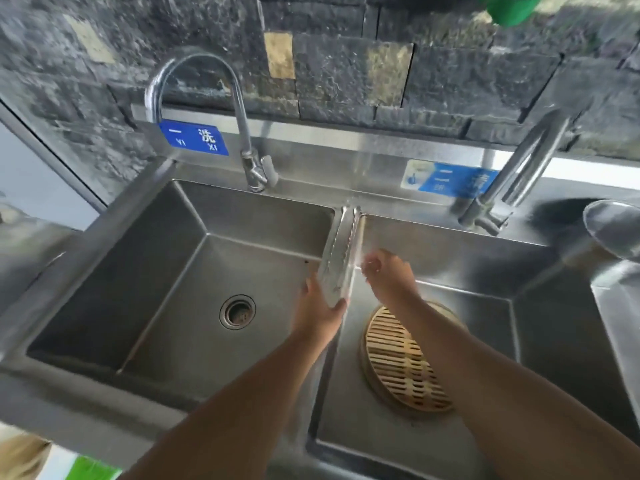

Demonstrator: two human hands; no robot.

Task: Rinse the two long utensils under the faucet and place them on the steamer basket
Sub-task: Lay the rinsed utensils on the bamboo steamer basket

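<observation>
Motion blur smears the long utensils; we count two at most. Our left hand grips their near ends above the sink divider, tips toward twelve o'clock. Our right hand curls loosely, empty. One steamer basket lies at five o'clock in the right basin; two faucets.

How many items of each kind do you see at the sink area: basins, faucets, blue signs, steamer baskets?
Sink basins: 2, left and right
Faucets: 2, left and right
Blue signs: 2, left and right
Steamer basket: 1
Total: 7
</observation>
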